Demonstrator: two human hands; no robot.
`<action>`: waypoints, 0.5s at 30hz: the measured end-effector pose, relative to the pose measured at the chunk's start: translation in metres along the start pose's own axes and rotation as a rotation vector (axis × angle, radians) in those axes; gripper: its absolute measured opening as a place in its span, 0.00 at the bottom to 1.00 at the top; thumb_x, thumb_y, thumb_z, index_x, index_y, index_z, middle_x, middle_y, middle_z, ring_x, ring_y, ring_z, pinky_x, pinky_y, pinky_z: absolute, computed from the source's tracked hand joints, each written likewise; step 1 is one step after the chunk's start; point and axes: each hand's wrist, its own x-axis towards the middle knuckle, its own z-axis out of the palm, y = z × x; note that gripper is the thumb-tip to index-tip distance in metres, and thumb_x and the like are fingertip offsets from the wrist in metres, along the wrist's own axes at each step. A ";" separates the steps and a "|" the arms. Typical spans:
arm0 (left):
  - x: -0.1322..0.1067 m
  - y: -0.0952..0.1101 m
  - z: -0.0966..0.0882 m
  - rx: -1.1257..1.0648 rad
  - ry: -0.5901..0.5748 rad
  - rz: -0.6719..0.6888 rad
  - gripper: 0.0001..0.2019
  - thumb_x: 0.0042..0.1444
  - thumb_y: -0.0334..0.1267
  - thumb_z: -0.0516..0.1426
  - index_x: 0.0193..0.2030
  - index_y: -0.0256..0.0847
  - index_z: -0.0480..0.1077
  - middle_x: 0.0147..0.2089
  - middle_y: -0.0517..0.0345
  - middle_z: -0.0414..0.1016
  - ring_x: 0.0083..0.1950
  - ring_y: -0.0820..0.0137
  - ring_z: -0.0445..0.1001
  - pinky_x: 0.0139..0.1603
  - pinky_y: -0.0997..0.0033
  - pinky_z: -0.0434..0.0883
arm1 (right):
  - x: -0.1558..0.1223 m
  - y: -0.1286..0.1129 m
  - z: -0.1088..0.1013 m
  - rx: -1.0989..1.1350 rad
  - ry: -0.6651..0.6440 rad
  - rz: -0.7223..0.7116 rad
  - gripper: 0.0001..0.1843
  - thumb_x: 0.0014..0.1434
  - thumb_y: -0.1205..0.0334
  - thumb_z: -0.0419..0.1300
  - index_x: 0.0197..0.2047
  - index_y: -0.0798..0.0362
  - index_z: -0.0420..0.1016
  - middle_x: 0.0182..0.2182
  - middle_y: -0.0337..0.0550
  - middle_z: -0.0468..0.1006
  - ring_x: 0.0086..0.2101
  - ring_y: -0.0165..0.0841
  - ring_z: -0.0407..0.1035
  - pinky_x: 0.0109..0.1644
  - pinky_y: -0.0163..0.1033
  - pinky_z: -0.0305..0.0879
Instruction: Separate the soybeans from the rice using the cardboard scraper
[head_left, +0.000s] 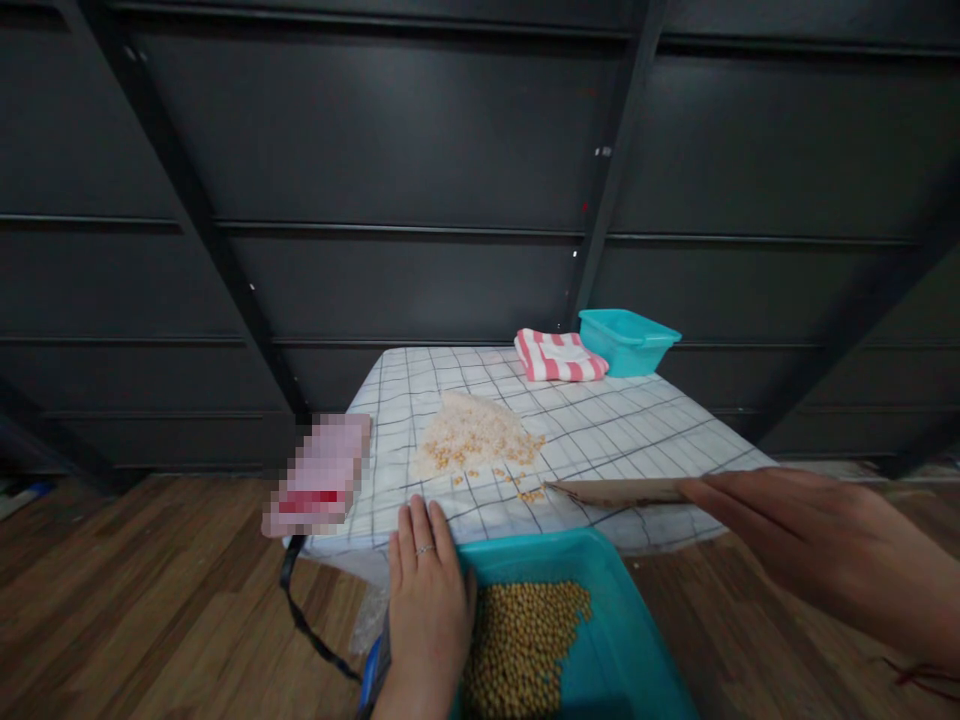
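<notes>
My right hand (817, 530) grips a flat strip of cardboard (622, 490), whose far end reaches some loose yellow beans (531, 496) on the checked tablecloth (637, 430). My left hand (429, 590) is open, its fingers stretched out flat at the near edge of the cloth, against the left side of a teal plastic basin (592, 550). A ring is on one finger. Many yellowish beans (525, 640) lie in that basin, just below the table edge. On the cloth is a heap of small white grains (472, 415), with beans mixed in along its near side.
A second teal basin (630, 340) stands at the table's back right, beside a folded red-and-white striped cloth (559, 355). At the left edge a blurred-out pink object (322, 470) sits above a dark strap (300, 620). Dark panels (390, 140) rise behind the table.
</notes>
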 end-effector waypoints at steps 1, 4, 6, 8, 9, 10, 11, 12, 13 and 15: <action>0.000 0.000 0.000 -0.004 -0.009 -0.008 0.25 0.52 0.34 0.46 0.56 0.21 0.57 0.59 0.29 0.58 0.61 0.49 0.56 0.55 0.49 0.61 | 0.001 0.000 0.001 -0.025 0.015 -0.061 0.20 0.61 0.70 0.40 0.34 0.49 0.73 0.23 0.43 0.76 0.23 0.30 0.69 0.25 0.34 0.66; 0.001 0.001 -0.002 -0.013 -0.014 -0.039 0.25 0.52 0.34 0.46 0.55 0.21 0.59 0.58 0.30 0.59 0.60 0.49 0.57 0.55 0.50 0.62 | 0.005 -0.002 0.004 -0.041 -0.003 -0.086 0.21 0.60 0.73 0.40 0.34 0.51 0.73 0.23 0.44 0.76 0.21 0.31 0.68 0.22 0.35 0.65; 0.002 0.002 -0.004 -0.020 -0.003 -0.037 0.25 0.51 0.34 0.46 0.55 0.21 0.59 0.58 0.30 0.60 0.59 0.49 0.58 0.55 0.50 0.62 | 0.009 -0.004 0.003 0.001 -0.033 -0.064 0.23 0.61 0.71 0.38 0.31 0.51 0.72 0.21 0.43 0.75 0.18 0.30 0.67 0.19 0.35 0.62; 0.002 0.002 -0.005 -0.021 0.007 -0.031 0.24 0.51 0.33 0.46 0.55 0.20 0.60 0.57 0.30 0.61 0.59 0.48 0.58 0.54 0.49 0.62 | 0.012 -0.006 0.002 0.020 -0.043 -0.038 0.25 0.62 0.69 0.36 0.27 0.50 0.71 0.20 0.43 0.75 0.17 0.29 0.67 0.18 0.34 0.62; 0.002 0.002 -0.005 -0.019 0.010 -0.028 0.24 0.51 0.33 0.46 0.55 0.20 0.60 0.57 0.29 0.61 0.59 0.48 0.58 0.54 0.49 0.62 | 0.013 -0.007 0.000 0.009 -0.030 -0.043 0.25 0.62 0.69 0.36 0.26 0.50 0.71 0.20 0.44 0.75 0.18 0.29 0.67 0.18 0.33 0.62; 0.001 0.002 -0.004 -0.017 0.012 -0.026 0.24 0.51 0.33 0.46 0.55 0.20 0.60 0.57 0.29 0.61 0.59 0.48 0.58 0.54 0.49 0.62 | 0.013 -0.007 -0.001 -0.014 -0.013 -0.062 0.25 0.62 0.69 0.36 0.26 0.50 0.71 0.20 0.44 0.75 0.18 0.29 0.67 0.19 0.33 0.63; 0.001 0.001 -0.004 -0.012 0.015 -0.025 0.24 0.51 0.33 0.46 0.55 0.20 0.59 0.57 0.29 0.61 0.59 0.48 0.58 0.54 0.49 0.62 | 0.012 -0.007 -0.003 -0.045 0.009 -0.093 0.25 0.62 0.70 0.37 0.27 0.50 0.72 0.21 0.45 0.75 0.19 0.29 0.68 0.20 0.33 0.64; 0.001 0.001 -0.004 -0.007 0.018 -0.018 0.25 0.51 0.33 0.47 0.55 0.20 0.59 0.57 0.29 0.60 0.59 0.47 0.58 0.54 0.49 0.63 | 0.011 -0.006 -0.004 -0.071 0.027 -0.130 0.24 0.61 0.71 0.37 0.28 0.50 0.72 0.21 0.45 0.76 0.20 0.30 0.68 0.21 0.34 0.65; 0.002 0.001 -0.004 0.001 0.023 -0.012 0.25 0.51 0.33 0.47 0.55 0.19 0.59 0.57 0.28 0.60 0.59 0.47 0.58 0.54 0.49 0.63 | 0.008 -0.006 -0.006 -0.077 0.038 -0.158 0.23 0.60 0.72 0.38 0.30 0.50 0.73 0.22 0.45 0.76 0.21 0.31 0.68 0.22 0.35 0.66; 0.003 0.001 -0.005 0.017 0.033 0.004 0.25 0.51 0.33 0.47 0.54 0.18 0.60 0.57 0.27 0.61 0.58 0.46 0.59 0.53 0.50 0.64 | 0.003 -0.005 -0.008 -0.023 0.014 -0.054 0.21 0.59 0.72 0.40 0.32 0.46 0.73 0.23 0.43 0.76 0.23 0.31 0.69 0.25 0.36 0.66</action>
